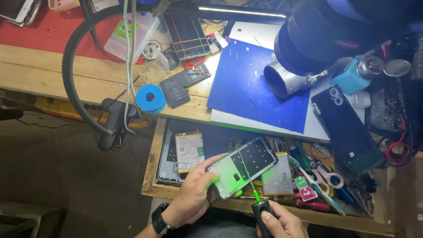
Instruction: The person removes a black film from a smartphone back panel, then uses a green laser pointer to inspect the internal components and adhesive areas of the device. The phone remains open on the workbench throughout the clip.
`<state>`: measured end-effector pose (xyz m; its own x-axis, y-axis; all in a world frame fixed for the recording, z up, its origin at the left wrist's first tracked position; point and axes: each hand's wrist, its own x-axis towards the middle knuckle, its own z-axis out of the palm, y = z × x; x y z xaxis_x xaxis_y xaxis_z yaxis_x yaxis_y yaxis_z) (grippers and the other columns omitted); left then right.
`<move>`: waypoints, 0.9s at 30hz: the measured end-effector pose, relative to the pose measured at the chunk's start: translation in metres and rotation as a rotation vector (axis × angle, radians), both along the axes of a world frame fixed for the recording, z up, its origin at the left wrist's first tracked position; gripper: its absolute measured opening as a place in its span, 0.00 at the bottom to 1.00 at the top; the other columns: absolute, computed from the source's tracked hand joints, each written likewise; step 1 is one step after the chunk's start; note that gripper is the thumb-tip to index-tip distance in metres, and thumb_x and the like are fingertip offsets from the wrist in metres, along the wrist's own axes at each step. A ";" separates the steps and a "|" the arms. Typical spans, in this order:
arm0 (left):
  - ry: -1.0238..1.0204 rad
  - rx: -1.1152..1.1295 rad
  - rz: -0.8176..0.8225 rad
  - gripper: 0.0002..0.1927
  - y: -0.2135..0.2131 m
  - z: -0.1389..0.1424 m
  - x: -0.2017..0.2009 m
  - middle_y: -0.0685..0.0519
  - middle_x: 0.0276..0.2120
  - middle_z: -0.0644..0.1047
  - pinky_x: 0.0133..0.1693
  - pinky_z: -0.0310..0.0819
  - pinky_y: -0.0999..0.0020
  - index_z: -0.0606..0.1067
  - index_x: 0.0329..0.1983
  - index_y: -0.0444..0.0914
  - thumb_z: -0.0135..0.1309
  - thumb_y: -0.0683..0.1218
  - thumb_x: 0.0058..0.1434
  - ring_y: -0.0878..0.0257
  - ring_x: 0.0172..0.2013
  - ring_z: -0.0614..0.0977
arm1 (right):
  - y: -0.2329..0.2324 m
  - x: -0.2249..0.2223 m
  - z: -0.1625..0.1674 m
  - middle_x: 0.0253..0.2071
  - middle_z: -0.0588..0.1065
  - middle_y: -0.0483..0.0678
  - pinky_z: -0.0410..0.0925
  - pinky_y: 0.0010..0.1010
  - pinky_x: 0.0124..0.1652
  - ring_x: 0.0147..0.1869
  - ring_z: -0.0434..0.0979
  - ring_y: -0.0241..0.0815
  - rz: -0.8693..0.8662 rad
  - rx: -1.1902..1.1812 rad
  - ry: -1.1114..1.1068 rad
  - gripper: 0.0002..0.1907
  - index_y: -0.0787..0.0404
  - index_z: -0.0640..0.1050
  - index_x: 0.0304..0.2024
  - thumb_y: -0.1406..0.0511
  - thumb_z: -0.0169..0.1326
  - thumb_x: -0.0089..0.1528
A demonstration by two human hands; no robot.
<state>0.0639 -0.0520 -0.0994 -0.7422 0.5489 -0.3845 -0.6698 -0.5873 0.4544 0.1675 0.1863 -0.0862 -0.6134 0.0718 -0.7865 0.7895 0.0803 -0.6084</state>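
Note:
My left hand (pixel 195 193) grips an opened phone frame (pixel 241 167), back side up, tilted over the open drawer. My right hand (pixel 286 230) holds a black electric screwdriver (pixel 263 216); its thin bit touches the lower part of the phone frame. A green light from the tool glows on the frame and on my left fingers. A black watch sits on my left wrist.
The open drawer (pixel 152 178) holds a battery (pixel 189 150), a metal plate (pixel 278 176), scissors (pixel 324 174) and small tools. On the bench lie a blue mat (pixel 251 87), a dark phone (pixel 346 129), a blue tape roll (pixel 150 98) and a microscope (pixel 315 38). A clamp lamp arm (pixel 79 99) curves at left.

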 end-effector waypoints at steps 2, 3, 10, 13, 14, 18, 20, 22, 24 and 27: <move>-0.005 -0.015 -0.010 0.27 0.000 0.000 0.001 0.38 0.59 0.74 0.53 0.80 0.59 0.59 0.71 0.29 0.37 0.37 0.68 0.53 0.53 0.81 | 0.003 -0.003 0.001 0.22 0.76 0.53 0.69 0.32 0.22 0.18 0.76 0.42 0.004 -0.016 0.015 0.23 0.60 0.77 0.58 0.58 0.50 0.64; 0.003 -0.009 -0.011 0.27 0.000 0.000 0.001 0.37 0.58 0.74 0.53 0.81 0.58 0.59 0.71 0.29 0.37 0.38 0.68 0.52 0.53 0.81 | 0.005 -0.004 0.003 0.23 0.76 0.53 0.69 0.31 0.21 0.18 0.76 0.41 0.024 -0.044 0.030 0.21 0.61 0.76 0.56 0.58 0.49 0.64; 0.015 0.052 -0.009 0.27 0.000 0.004 0.001 0.37 0.59 0.73 0.51 0.83 0.53 0.57 0.71 0.29 0.37 0.39 0.69 0.50 0.52 0.82 | 0.010 -0.015 0.016 0.22 0.76 0.51 0.68 0.30 0.20 0.17 0.77 0.40 0.061 -0.060 0.023 0.19 0.60 0.76 0.51 0.56 0.48 0.65; 0.011 0.055 -0.009 0.27 0.000 0.005 0.001 0.37 0.59 0.73 0.51 0.83 0.53 0.57 0.71 0.29 0.37 0.39 0.69 0.50 0.52 0.82 | 0.011 -0.018 0.018 0.22 0.75 0.51 0.67 0.31 0.19 0.15 0.75 0.41 0.002 -0.033 0.029 0.19 0.59 0.76 0.51 0.55 0.48 0.64; 0.012 0.046 -0.009 0.27 0.000 0.006 0.001 0.37 0.59 0.73 0.51 0.82 0.53 0.57 0.71 0.29 0.36 0.39 0.69 0.50 0.53 0.82 | 0.011 -0.019 0.018 0.22 0.76 0.51 0.67 0.30 0.19 0.16 0.75 0.41 0.002 -0.042 0.027 0.19 0.59 0.76 0.52 0.55 0.48 0.64; -0.008 0.053 -0.020 0.27 -0.001 0.006 0.001 0.36 0.59 0.72 0.52 0.82 0.53 0.56 0.71 0.30 0.36 0.40 0.69 0.48 0.52 0.82 | 0.015 -0.019 0.021 0.23 0.75 0.51 0.68 0.30 0.19 0.16 0.75 0.40 0.025 -0.048 0.037 0.19 0.63 0.76 0.48 0.56 0.46 0.64; -0.017 0.047 -0.017 0.27 -0.001 0.005 0.001 0.37 0.59 0.73 0.52 0.83 0.53 0.56 0.71 0.30 0.36 0.39 0.68 0.49 0.52 0.82 | 0.015 -0.019 0.021 0.23 0.75 0.51 0.67 0.30 0.19 0.16 0.75 0.40 0.033 -0.045 0.037 0.18 0.63 0.75 0.48 0.56 0.46 0.65; 0.010 0.049 -0.011 0.27 0.000 0.004 0.002 0.36 0.59 0.73 0.51 0.82 0.54 0.56 0.71 0.29 0.36 0.39 0.69 0.49 0.51 0.81 | 0.014 -0.019 0.021 0.22 0.75 0.52 0.67 0.31 0.19 0.16 0.75 0.41 0.017 -0.052 0.005 0.19 0.61 0.75 0.50 0.55 0.49 0.65; 0.020 0.039 -0.003 0.27 -0.001 0.002 0.001 0.37 0.59 0.73 0.51 0.82 0.54 0.57 0.72 0.29 0.36 0.39 0.69 0.50 0.52 0.81 | 0.010 -0.017 0.020 0.22 0.76 0.51 0.68 0.31 0.21 0.18 0.76 0.40 0.083 -0.038 0.015 0.19 0.60 0.76 0.51 0.56 0.49 0.64; -0.009 0.017 0.006 0.27 -0.001 -0.001 0.002 0.38 0.58 0.74 0.53 0.81 0.56 0.58 0.71 0.29 0.37 0.38 0.68 0.52 0.53 0.81 | 0.006 -0.012 0.016 0.22 0.75 0.50 0.69 0.31 0.24 0.20 0.76 0.40 0.110 -0.015 -0.031 0.20 0.58 0.77 0.53 0.56 0.50 0.64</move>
<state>0.0662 -0.0530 -0.1001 -0.7420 0.5506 -0.3824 -0.6702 -0.5989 0.4382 0.1554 0.1923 -0.0701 -0.5926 -0.0064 -0.8055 0.7947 0.1582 -0.5860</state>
